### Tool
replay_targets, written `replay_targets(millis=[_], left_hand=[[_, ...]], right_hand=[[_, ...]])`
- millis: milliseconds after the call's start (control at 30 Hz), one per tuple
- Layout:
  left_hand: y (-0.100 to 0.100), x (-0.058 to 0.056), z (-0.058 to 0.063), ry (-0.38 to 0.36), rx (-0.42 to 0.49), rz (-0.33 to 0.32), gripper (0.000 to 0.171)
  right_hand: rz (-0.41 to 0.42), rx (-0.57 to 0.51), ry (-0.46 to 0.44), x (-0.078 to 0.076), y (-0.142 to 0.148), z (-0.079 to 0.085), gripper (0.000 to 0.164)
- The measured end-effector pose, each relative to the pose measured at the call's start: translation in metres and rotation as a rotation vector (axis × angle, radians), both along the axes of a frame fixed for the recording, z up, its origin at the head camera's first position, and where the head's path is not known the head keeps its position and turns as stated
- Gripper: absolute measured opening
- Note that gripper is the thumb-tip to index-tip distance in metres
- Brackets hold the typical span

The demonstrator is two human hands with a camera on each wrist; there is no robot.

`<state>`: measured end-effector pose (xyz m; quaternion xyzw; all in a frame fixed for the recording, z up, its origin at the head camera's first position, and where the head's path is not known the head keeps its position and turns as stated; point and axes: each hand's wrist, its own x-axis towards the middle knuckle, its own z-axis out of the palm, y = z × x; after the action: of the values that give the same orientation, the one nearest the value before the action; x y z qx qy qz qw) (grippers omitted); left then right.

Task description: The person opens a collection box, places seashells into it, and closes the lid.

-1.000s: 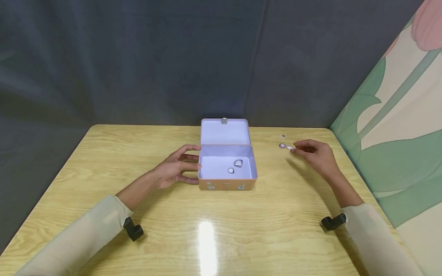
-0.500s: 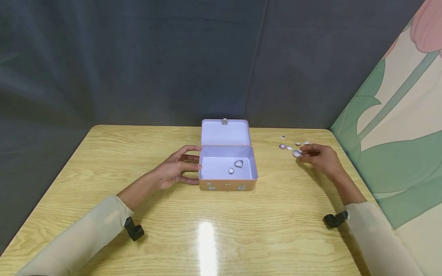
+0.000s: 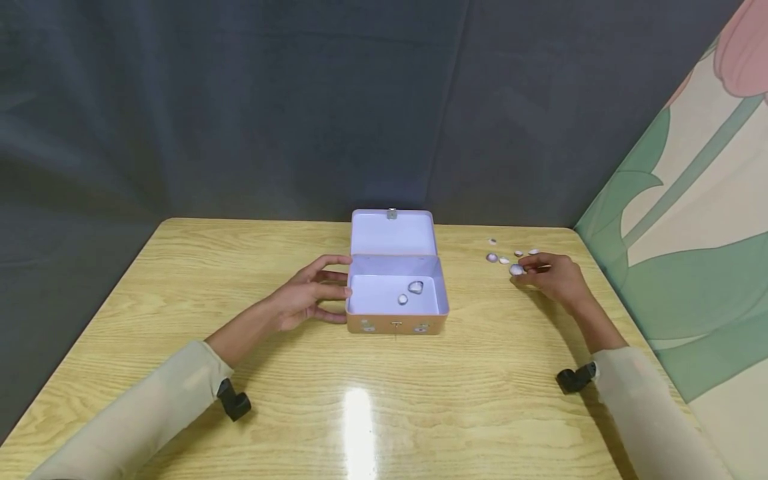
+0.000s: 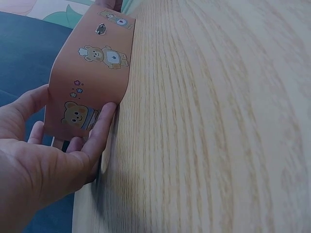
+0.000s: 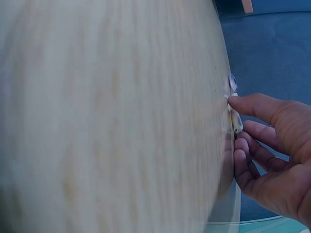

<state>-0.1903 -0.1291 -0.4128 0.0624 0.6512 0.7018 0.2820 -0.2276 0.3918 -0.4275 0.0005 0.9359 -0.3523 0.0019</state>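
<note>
An orange tin box [image 3: 396,325] with teddy bear pictures stands with its lid [image 3: 393,233] raised, showing a lilac inside. My left hand [image 3: 309,293] rests its spread, fairly straight fingers against the box's left end; the left wrist view shows fingers [image 4: 103,128] at its lower edge. Inside lie a larger shell [image 3: 415,287] and a smaller one [image 3: 403,299]. On the right, my right hand [image 3: 555,275] pinches a pale seashell [image 3: 516,270] between thumb and fingers, low at the tabletop. The right wrist view shows that shell [image 5: 236,119] partly hidden by the fingers.
Several small shells lie just beyond the right hand, among them a purplish shell [image 3: 492,257] and a white shell [image 3: 504,261]. A dark curtain [image 3: 288,113] hangs behind the wooden table [image 3: 270,413]. Flowered fabric [image 3: 690,267] borders the right side.
My right hand has drawn back slightly to the right from the white shell and now pinches a nearer, larger shell. More shells behind it have come into sight. My left hand keeps its place.
</note>
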Motion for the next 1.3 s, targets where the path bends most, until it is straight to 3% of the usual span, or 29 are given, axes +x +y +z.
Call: replay_targets(millis=[667,1067,1300], left_hand=[[0.0,0.0,-0.004,-0.014,0.013,0.018,0.073],[0.001,0.0,-0.001,-0.013,0.01,0.018,0.076],[0.001,0.001,-0.001,-0.014,0.011,0.021,0.075]], right_hand=[[0.018,0.06,0.027,0.001,-0.007,0.002,0.042],[0.04,0.007,0.055,0.007,-0.036,0.016,0.044],[0.054,-0.076,0.069,0.011,-0.057,0.026,0.04]])
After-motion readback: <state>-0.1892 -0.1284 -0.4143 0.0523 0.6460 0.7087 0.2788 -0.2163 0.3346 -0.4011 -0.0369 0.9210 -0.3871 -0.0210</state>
